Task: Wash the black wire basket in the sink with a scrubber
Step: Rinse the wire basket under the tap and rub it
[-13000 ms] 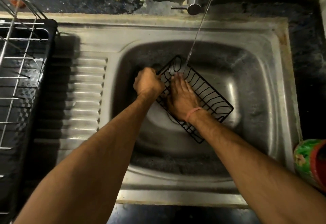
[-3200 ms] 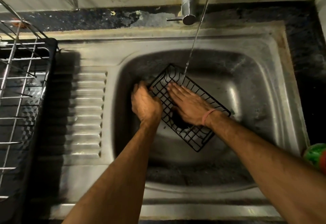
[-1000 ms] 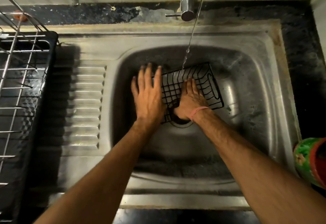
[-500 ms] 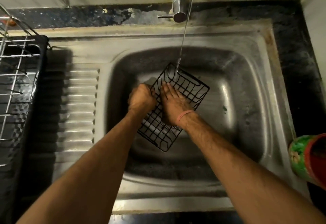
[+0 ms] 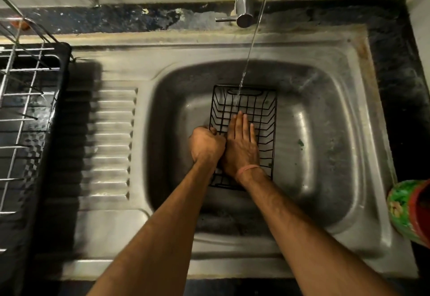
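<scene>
Black rectangular wire basket [image 5: 260, 109] runs long axis away from me toward the tap; my left hand [image 5: 206, 145] clenches its left rim, my right hand [image 5: 242, 146] lies flat inside.

No text, label, brand, number or sign can be read. The green and red container [image 5: 410, 212] at the right edge of the sink [image 5: 344, 246] carries a printed pattern, but it is too blurred and cut off to make out any lettering.
</scene>
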### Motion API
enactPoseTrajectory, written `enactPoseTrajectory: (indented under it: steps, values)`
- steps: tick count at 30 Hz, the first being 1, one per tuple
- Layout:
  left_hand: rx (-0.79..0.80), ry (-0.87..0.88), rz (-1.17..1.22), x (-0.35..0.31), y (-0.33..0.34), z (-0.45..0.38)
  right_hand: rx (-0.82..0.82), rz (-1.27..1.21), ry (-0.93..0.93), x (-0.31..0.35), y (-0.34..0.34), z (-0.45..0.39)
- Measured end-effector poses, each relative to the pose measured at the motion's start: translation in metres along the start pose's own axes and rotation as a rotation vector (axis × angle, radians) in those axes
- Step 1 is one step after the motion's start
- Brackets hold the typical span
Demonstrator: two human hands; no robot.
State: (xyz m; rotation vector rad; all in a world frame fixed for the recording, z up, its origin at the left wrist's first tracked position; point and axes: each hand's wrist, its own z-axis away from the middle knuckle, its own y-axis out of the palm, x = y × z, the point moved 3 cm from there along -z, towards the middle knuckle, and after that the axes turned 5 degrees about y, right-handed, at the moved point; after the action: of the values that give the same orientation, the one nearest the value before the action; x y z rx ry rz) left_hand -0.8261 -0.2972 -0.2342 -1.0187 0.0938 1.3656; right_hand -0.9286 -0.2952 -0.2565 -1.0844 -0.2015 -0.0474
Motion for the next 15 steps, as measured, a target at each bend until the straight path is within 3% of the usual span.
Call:
enactPoseTrajectory:
  steps: [4,10,15]
  values:
    - [-0.06,-0.008,0.048,0.002,0.001,0.005,0.039,-0.001,-0.228,-0.017,-0.006,-0.006]
    - [-0.143,-0.074,0.224,0.0,0.01,0.008,-0.043,-0.014,0.043,-0.022,-0.007,-0.018]
    - [-0.186,-0.076,0.345,0.003,0.004,0.014,-0.041,0.001,-0.296,-0.026,-0.009,-0.02]
